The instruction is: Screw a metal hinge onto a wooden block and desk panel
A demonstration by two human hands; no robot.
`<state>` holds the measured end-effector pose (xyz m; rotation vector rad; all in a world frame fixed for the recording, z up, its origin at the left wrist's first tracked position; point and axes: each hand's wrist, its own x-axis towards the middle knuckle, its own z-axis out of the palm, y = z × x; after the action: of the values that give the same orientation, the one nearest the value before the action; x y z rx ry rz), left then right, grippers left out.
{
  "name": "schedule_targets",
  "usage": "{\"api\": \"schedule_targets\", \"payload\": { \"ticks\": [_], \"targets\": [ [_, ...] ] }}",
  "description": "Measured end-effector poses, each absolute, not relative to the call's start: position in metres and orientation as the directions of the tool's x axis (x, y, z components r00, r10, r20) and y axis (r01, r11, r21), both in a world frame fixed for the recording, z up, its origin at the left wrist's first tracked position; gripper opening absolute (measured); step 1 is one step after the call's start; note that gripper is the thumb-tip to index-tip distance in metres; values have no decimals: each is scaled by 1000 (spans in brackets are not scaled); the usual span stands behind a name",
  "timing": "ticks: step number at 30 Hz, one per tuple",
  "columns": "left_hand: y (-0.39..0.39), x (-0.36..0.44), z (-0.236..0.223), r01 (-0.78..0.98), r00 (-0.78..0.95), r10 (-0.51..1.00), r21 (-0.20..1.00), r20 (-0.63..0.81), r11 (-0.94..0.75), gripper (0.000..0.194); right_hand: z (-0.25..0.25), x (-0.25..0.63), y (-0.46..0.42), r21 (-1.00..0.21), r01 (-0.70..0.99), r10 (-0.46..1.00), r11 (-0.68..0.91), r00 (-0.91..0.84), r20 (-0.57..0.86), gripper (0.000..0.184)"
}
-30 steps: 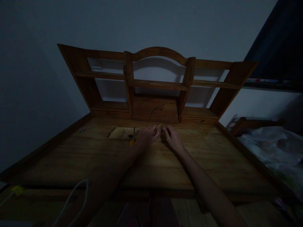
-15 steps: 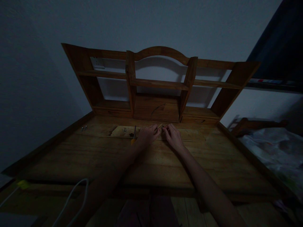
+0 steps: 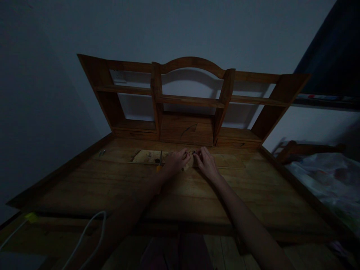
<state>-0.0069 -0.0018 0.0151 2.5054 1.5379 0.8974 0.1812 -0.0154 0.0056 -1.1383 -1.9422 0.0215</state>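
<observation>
My left hand (image 3: 176,161) and my right hand (image 3: 206,161) meet fingertip to fingertip over the middle of a long, pale strip (image 3: 143,156) on the desk. Its left end is ragged and stained. Both hands are closed in a pinch. A small dark piece (image 3: 193,152) shows at the right fingertips, too dim to name. What the left fingers pinch is hidden. Just below them a pale scrap (image 3: 188,164) shows. Left of my left hand lies a screwdriver (image 3: 159,167) with a yellow-orange handle, its shaft across the strip.
Two small screws (image 3: 101,152) are at the desk's left side. A wooden shelf unit (image 3: 189,100) with small drawers rises along the back of the wooden desk (image 3: 185,202). A white cord (image 3: 102,225) loops at the front left. Plastic-covered things (image 3: 326,176) lie to the right.
The thin light sliver that stuck up between my fingertips has dropped from sight, and a pale scrap now shows below the left fingers. The view shifts slightly; both hands stay in place.
</observation>
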Motion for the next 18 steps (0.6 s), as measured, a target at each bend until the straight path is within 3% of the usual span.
{"api": "schedule_targets", "payload": {
  "ticks": [12, 18],
  "targets": [
    [10, -9, 3, 650, 375, 840, 535, 392, -540, 27, 7, 181, -18, -438, 631, 693, 641, -231, 682, 15],
    [5, -7, 4, 703, 393, 822, 441, 413, -558, 23, 6, 180, -18, -440, 602, 682, 666, -254, 686, 14]
  ]
}}
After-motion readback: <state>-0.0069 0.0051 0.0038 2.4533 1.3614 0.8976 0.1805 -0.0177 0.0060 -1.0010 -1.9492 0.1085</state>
